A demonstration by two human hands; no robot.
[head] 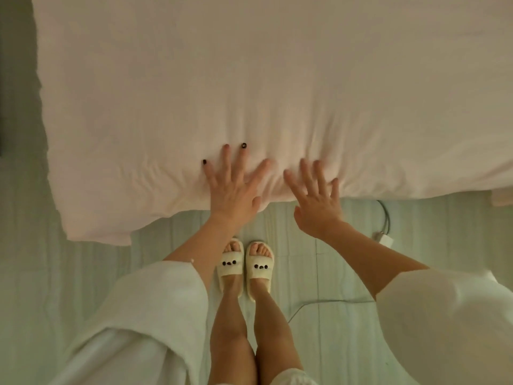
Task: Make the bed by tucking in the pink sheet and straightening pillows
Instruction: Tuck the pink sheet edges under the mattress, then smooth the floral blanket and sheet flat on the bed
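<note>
White sleeves [155,309] nearest; both flat hands press the pink sheet's [249,79] crosswise edge.

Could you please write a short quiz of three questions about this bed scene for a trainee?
1. True or false: both hands lie with fingers spread on the pink sheet.
2. Which lies on the floor to the person's right? A) a pillow B) a white charger with its cable C) a book
3. Fill in: the person wears pale ___ on the feet.

Key: 1 true: left hand, right hand. 2 B: charger. 3 slippers.
</note>
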